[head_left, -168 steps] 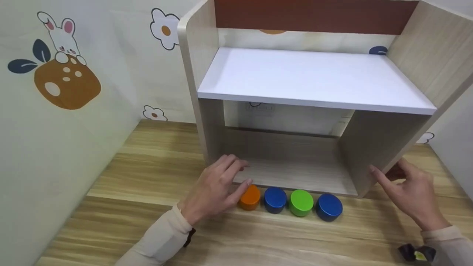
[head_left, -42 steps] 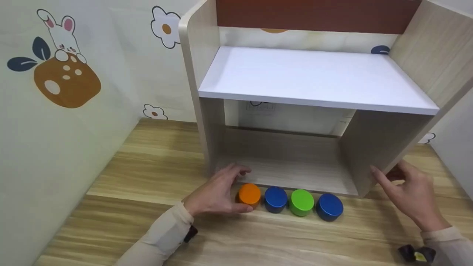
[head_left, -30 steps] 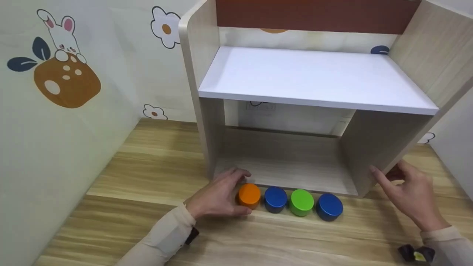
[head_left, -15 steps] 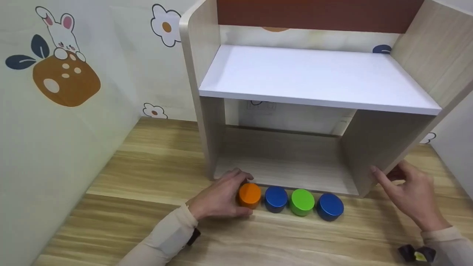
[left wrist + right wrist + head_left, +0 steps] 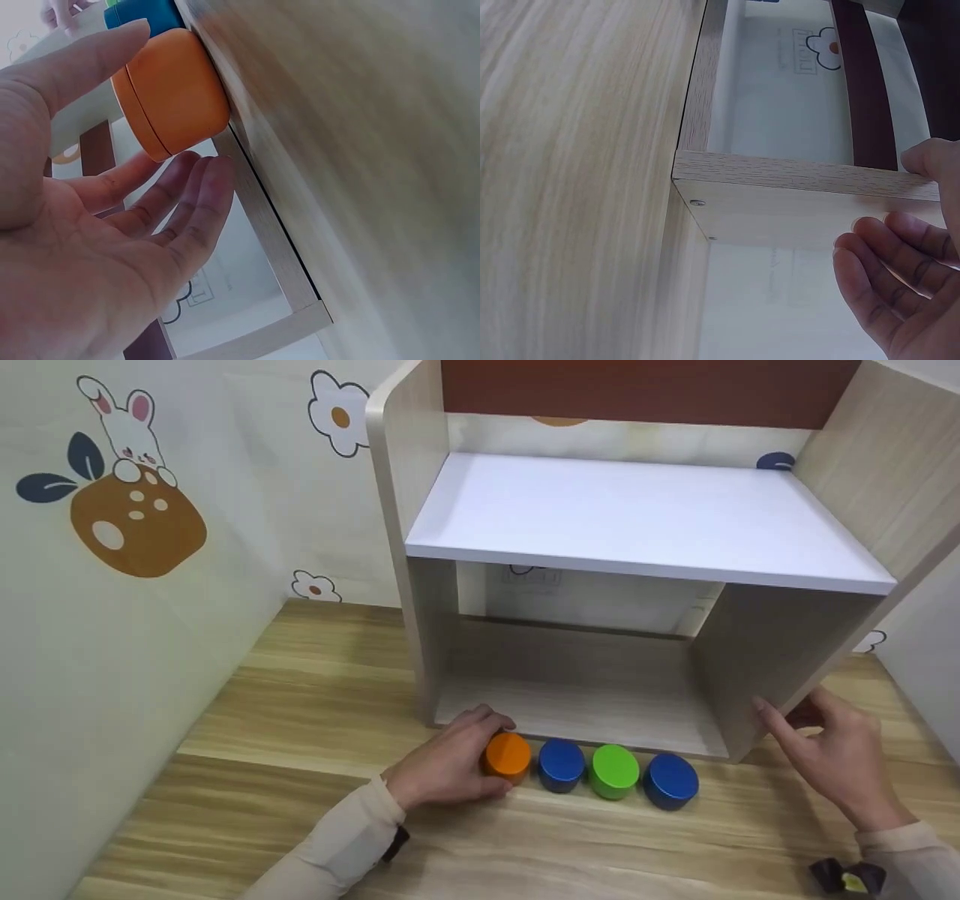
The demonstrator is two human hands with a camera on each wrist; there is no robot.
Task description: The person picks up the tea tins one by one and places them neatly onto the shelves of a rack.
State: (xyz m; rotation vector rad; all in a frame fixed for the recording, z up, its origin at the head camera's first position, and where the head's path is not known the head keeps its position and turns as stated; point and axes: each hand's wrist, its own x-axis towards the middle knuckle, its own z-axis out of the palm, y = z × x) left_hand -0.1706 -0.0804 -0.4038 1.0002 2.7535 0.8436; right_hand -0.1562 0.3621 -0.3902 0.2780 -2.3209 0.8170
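Note:
In the head view my left hand (image 5: 454,761) has its thumb and fingers around the orange round canister (image 5: 508,757), which stands at the row's left end. The left wrist view shows the thumb on one side of the orange canister (image 5: 176,90) and curled fingertips at the other. To its right stand a blue canister (image 5: 561,765), a green canister (image 5: 614,771) and another blue canister (image 5: 671,781). My right hand (image 5: 836,757) pinches the front edge of the shelf's right side panel (image 5: 780,675). In the right wrist view its thumb lies inside the panel, the fingers outside.
The wooden desktop shelf (image 5: 645,521) has a white upper board and a lower bay behind the canisters. It stands on a wood-grain table (image 5: 300,697). A patterned wall (image 5: 247,472) closes off the left and the back.
My left hand has come down from over the orange canister, and its thumb and fingers have closed in around it. The right hand and the canisters have stayed in place.

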